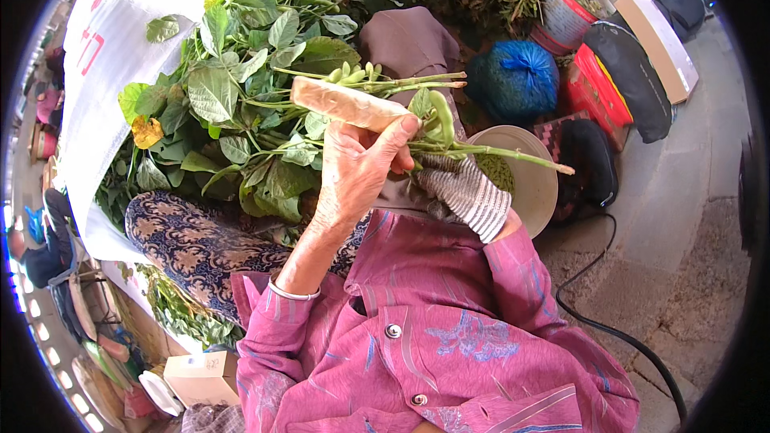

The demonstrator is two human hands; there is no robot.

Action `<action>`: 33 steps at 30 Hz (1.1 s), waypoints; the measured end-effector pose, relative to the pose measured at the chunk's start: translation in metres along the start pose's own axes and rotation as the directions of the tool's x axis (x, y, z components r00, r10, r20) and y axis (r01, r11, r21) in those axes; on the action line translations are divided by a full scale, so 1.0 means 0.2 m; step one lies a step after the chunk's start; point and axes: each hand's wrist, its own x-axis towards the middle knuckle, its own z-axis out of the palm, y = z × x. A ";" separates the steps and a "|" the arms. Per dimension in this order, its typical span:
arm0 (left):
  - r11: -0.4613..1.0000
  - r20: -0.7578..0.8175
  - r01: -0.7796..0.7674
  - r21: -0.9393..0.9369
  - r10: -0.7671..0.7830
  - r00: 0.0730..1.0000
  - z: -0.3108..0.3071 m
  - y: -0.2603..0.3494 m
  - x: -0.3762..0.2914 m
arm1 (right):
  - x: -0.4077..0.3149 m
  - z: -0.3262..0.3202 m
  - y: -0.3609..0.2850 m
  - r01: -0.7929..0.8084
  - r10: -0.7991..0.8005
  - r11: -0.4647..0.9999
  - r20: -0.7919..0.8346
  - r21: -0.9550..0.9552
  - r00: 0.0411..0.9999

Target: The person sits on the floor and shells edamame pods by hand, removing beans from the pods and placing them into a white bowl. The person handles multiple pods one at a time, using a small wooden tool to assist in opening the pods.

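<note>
My bare left hand (361,165) grips a flat, pale tan slab (352,103); its material is unclear. Its thumb and fingertips meet beside a green soybean stalk (511,155) bearing plump pods (444,117). Close against that stalk, my right hand (466,189), in a striped knit glove, has its fingers partly hidden behind leaves and stem. Another podded stalk (421,80) lies just beyond the slab. Directly behind the gloved hand stands a pale plastic bucket (544,192) with shelled green beans (494,171) inside. A heap of leafy bean plants (240,102) fills the left front.
White plastic sheeting (129,42) borders the heap. A tied blue bag (514,81), a printed bucket (565,15), a black bag (628,78) and an open carton (659,42) stand at right. A black cable (601,328) crosses the paving. A cardboard box (201,377) sits lower left.
</note>
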 end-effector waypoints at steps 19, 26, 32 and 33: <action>0.936 0.038 -0.032 -0.352 0.048 0.998 0.03 -0.13 0.09 | -0.14 -0.29 0.04 -0.171 0.152 0.913 0.079 0.369 0.985; 0.971 0.089 -0.098 -0.220 0.120 0.989 0.05 -0.13 0.04 | -0.08 -0.19 -0.08 0.576 -0.587 0.624 0.170 -0.528 0.791; 0.841 0.267 -0.522 0.142 0.476 0.838 0.02 -0.18 0.06 | -0.10 -0.18 0.02 0.355 -0.541 0.581 -0.023 -0.732 0.840; 0.837 0.274 -0.534 0.122 0.489 0.828 0.03 -0.18 0.05 | -0.11 -0.16 -0.01 0.381 -0.573 0.566 -0.016 -0.732 0.820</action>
